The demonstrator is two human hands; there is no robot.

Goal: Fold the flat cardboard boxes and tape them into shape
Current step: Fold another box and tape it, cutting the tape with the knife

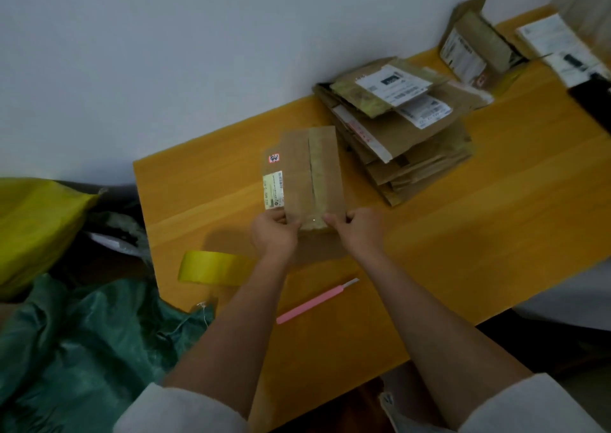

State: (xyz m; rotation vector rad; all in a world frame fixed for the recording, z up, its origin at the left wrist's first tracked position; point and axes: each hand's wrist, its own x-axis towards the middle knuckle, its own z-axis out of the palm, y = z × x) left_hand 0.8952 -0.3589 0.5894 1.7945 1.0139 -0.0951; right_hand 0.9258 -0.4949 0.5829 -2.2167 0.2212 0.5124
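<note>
- Holding the small brown cardboard box [309, 174] mid-frame: left hand [272, 232] and right hand [358, 231] both pinch its near edge.
- Bare orange wooden table [463, 234] stretches right; yellow tape roll [211, 267] sits lower left near the edge.
- Box seam's taped, label on its left side.

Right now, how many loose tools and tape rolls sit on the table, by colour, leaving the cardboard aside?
Yellow: 1, the tape roll
Pink: 1, the utility knife
Total: 2, both on the wooden table
</note>
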